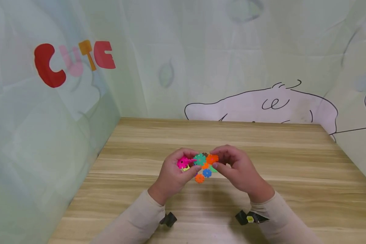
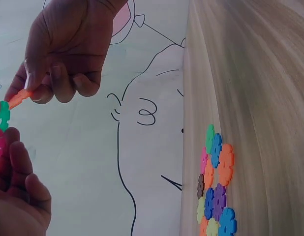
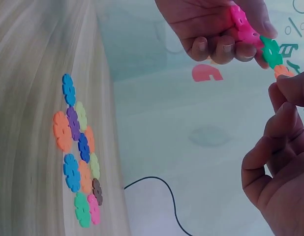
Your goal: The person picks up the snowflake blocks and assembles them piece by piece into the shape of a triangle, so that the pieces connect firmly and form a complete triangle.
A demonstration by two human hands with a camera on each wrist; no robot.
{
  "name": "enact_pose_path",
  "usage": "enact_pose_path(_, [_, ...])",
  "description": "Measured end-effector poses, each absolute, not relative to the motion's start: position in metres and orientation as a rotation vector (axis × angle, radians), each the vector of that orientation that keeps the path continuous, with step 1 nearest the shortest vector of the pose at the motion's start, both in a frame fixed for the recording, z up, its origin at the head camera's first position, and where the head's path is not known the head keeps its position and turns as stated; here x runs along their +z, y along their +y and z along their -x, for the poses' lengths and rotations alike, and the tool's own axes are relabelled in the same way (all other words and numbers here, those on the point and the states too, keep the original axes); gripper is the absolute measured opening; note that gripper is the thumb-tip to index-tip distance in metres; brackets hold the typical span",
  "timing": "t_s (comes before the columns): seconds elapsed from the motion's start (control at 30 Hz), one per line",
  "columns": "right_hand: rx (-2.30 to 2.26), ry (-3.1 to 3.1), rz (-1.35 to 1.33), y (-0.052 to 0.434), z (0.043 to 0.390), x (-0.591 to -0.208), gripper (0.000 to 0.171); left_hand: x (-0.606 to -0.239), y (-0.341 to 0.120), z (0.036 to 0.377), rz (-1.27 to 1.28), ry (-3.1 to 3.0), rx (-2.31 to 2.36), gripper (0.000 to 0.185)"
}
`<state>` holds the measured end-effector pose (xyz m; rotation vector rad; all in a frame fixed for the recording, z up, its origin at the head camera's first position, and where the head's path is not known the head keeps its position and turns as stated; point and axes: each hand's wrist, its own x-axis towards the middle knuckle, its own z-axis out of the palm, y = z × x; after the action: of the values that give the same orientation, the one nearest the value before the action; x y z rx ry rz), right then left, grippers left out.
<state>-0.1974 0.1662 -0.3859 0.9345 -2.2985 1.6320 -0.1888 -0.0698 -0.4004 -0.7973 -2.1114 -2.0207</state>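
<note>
Left to right across the head view: the left hand [image 1: 174,174] pinches a pink disc [image 1: 182,162] that is joined to a green disc [image 1: 199,159]; the right hand [image 1: 239,171] pinches an orange disc [image 1: 212,158] at the green one's edge, all held above the table [image 1: 292,162]. Both hands' fingers are curled tight on their pieces. Loose discs [image 1: 202,174] lie flat on the table just beneath, overlapping in a cluster. Likely faults: if the slots meet at an angle the orange disc may skid off the green rim, and too hard a push could pop the pink–green joint, dropping pieces into the cluster. The orange disc sits between thumb and forefinger tips, mostly covered.
</note>
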Motion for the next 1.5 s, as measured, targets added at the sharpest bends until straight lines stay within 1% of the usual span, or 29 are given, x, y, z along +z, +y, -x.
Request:
enact_pose_path(0.3, [1.578, -2.209, -0.949, 0.1616, 0.195, -0.3866, 0.03, -0.4007, -0.07, 0.189, 0.838, -2.118, -2.043, 0.032])
enact_pose_path(0.6, [1.607, -2.043, -1.12, 0.1569, 0.1959, -0.3893, 0.029, -0.4004, -0.0713, 0.1885, 0.863, -2.149, -2.077, 0.028])
enact_pose_path(1.0, [1.633, -1.985, -1.181, 0.1592, 0.1977, -0.3908, 0.033, -0.4043, -0.069, 0.1886, 0.954, -2.094, -2.162, 0.026])
enact_pose_path(1.33, [1.632, -1.962, -1.206, 0.1587, 0.1984, -0.3916, 0.035, -0.4035, -0.0672, 0.188, 0.935, -2.143, -2.133, 0.027])
enact_pose_path(1.5, [1.564, -2.023, -1.169, 0.1583, 0.1989, -0.3911, 0.032, -0.4003, -0.07, 0.1883, 0.882, -2.205, -2.098, 0.027])
